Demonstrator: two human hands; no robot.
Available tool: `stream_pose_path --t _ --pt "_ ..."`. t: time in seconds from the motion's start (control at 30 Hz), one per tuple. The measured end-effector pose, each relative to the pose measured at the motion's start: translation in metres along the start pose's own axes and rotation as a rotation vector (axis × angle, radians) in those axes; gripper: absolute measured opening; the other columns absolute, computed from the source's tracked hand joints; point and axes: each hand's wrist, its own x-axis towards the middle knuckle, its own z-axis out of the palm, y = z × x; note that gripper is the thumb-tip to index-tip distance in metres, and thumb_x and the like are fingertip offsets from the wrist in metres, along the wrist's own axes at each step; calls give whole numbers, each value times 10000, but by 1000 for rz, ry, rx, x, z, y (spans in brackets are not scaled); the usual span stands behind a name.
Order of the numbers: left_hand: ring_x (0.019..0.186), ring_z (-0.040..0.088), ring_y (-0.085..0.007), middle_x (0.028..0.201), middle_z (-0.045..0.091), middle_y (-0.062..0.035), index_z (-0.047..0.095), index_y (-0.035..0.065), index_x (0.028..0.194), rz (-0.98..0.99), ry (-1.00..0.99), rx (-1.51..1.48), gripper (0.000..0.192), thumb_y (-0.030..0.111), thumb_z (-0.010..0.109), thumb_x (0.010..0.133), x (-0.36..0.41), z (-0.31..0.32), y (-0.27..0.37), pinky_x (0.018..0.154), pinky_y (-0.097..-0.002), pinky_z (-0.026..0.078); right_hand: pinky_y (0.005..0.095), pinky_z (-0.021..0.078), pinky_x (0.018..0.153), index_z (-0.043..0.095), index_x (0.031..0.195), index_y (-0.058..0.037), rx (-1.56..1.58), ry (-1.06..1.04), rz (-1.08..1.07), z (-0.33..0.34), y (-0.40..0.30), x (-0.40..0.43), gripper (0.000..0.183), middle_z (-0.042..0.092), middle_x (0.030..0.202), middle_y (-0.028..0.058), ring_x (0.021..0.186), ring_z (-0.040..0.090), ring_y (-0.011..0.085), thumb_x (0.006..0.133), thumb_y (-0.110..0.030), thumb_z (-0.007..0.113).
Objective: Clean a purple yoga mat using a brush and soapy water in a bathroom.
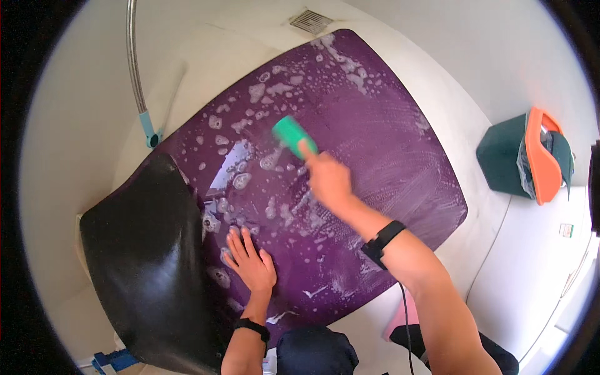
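A large purple mat [375,154] lies before me, wet and spotted with soap foam. Its left part is folded over, so the black underside [145,267] shows. My right hand [328,180] grips a green scrubbing brush [293,135] against the mat's middle; the brush is blurred and its bristles are hidden beneath it. Flat on the soapy surface, near the fold, rests my left hand [251,265] with its fingers spread and nothing in it. Streaked thin suds cover the right side of the mat, while thicker foam blobs dot the left and far parts.
A floor drain grate [311,21] sits beyond the mat's far corner. At right stands a dark green bin [506,154] with an orange rim. A metal hose [135,56] hangs along the left wall above a light-blue holder [148,129]. A blue object [115,361] is at lower left.
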Motion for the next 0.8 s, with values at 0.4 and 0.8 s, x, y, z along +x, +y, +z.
stream_pose_path --t 0.4,0.8 --pt "1407 133 -368 1517 175 -191 267 44 1442 -29 -92 -27 648 205 427 834 3 -10 -4 1096 -580 74 509 486 686 656 941 -31 21 337 414 -35 75 131 207 646 862 219 793 635 401 848 -125 497" --pt "1406 154 -354 1510 208 -179 312 81 1425 -79 -118 -64 674 210 486 786 5 -11 -10 1109 -572 71 477 524 682 669 976 -87 -109 164 239 -41 54 187 231 667 884 152 805 660 341 790 -140 544"
